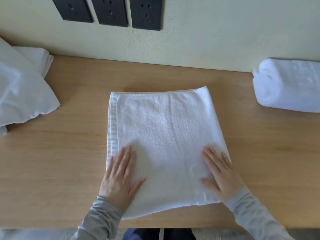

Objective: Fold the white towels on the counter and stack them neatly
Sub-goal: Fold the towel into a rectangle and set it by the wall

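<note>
both hands are down flat on the towel (166, 135), which lies in the middle of the counter (69, 153), already folded over, its hemmed edge up at 12 o'clock. the left hand (119, 177) presses the corner at 7 o'clock, fingers straight and a little spread, thumb out toward the middle. the right hand (221, 175) mirrors it at 5 o'clock. nothing is pinched and nothing is curled: two open palms bearing down on cloth.

this reads as the smoothing pass ahead of the next fold. to do it well, the palms should glide from the near edge up toward 12 o'clock and out to 3 and 9, pushing the wrinkles off the sides. watch the 9 o'clock side: a strip of the lower layer peeks out past the top one, so the layers want lining up first. the near edge also runs askew, lower at 7 than at 5, and is worth squaring, or the next fold will carry that slant along.

a thick rolled bundle (287, 84) sits well apart at 2 o'clock, a likely spot for the stack. a loose white heap (22, 94) lies at 9 to 10 o'clock; whether it's towels, i can't tell.
</note>
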A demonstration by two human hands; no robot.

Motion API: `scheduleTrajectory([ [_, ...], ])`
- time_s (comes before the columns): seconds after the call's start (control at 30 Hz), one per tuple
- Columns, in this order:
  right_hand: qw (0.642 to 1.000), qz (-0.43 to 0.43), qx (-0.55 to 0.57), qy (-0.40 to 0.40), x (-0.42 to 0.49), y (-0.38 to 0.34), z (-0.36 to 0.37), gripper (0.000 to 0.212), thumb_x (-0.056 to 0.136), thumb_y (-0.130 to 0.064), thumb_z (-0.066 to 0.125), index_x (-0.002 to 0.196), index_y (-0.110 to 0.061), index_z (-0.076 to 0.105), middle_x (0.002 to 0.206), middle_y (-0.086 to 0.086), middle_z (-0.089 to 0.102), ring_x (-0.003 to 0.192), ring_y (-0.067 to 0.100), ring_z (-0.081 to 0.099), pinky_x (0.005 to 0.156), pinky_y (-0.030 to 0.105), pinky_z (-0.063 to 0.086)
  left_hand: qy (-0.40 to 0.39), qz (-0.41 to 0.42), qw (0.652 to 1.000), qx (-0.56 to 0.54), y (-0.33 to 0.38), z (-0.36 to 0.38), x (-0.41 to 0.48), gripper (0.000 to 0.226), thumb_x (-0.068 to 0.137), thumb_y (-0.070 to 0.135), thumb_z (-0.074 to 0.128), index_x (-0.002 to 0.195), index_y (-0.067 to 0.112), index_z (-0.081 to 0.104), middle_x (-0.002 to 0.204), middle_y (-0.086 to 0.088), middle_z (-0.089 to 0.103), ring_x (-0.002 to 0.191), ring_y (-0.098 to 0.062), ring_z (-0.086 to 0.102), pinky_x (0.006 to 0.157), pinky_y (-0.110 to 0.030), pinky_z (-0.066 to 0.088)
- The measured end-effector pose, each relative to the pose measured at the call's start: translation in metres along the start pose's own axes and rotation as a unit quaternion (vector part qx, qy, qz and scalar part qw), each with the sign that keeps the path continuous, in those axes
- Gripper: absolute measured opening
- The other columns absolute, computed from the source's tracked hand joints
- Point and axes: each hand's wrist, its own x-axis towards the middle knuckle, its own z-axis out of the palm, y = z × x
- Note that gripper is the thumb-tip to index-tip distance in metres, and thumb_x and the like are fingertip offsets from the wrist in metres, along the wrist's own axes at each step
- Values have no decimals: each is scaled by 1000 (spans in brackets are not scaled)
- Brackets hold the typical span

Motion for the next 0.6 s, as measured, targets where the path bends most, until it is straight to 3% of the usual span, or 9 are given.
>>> scheduleTrajectory([
  [0.07, 997, -62, -33, -28, -20, 5, 1, 75, 91, -58, 32, 143, -4, 29, 153, 10, 25, 142, 23, 18, 112, 46, 19, -18, 109, 994, 17, 3, 4, -14, 79, 92, 64, 25, 143, 5, 34, 152, -13, 28, 142, -26, 22, 111, -46, 22],
  [0.13, 993, -83, -65, -54, -32, 9, -1, 84, 86, -65, 37, 144, -4, 28, 154, 11, 22, 143, 24, 17, 110, 47, 21, -53, 163, 984, 55, 5, 7, -24, 89, 84, 74, 32, 144, 8, 32, 154, -12, 24, 142, -29, 24, 109, -48, 24],
  [0.23, 988, -88, -94, -87, -36, 11, -6, 100, 75, -74, 44, 145, -5, 24, 155, 10, 18, 143, 23, 12, 110, 44, 16, -89, 178, 975, 100, 4, 5, -29, 109, 70, 84, 41, 146, 7, 27, 155, -14, 19, 141, -33, 23, 109, -49, 22],
  [0.37, 986, -90, -101, -97, -33, 10, -8, 109, 64, -68, 63, 144, -5, 25, 153, 11, 20, 142, 29, 16, 112, 42, 11, -120, 174, 968, 133, 5, 1, -28, 125, 57, 87, 47, 149, 6, 18, 157, -15, 10, 143, -33, 15, 114, -50, 16],
  [0.47, 988, -102, -104, -55, -34, 10, -7, 105, 59, -56, 77, 139, -1, 37, 148, 15, 32, 136, 34, 29, 112, 44, 11, -127, 169, 969, 131, 7, -3, -29, 122, 60, 80, 54, 148, 4, 18, 156, -16, 13, 143, -34, 16, 113, -53, 22],
  [0.53, 985, -124, -118, -14, -34, 8, -6, 97, 56, -45, 83, 132, 2, 46, 141, 19, 42, 131, 37, 38, 112, 49, 25, -106, 179, 970, 125, 6, -8, -29, 113, 62, 65, 67, 146, 3, 23, 154, -18, 22, 140, -35, 23, 109, -55, 28],
  [0.6, 981, -142, -130, 22, -33, 6, -4, 88, 49, -29, 88, 123, 6, 55, 131, 23, 52, 122, 40, 48, 99, 55, 42, -83, 191, 970, 125, 3, -12, -32, 109, 53, 47, 79, 141, 3, 30, 146, -18, 38, 134, -34, 37, 105, -55, 34],
])
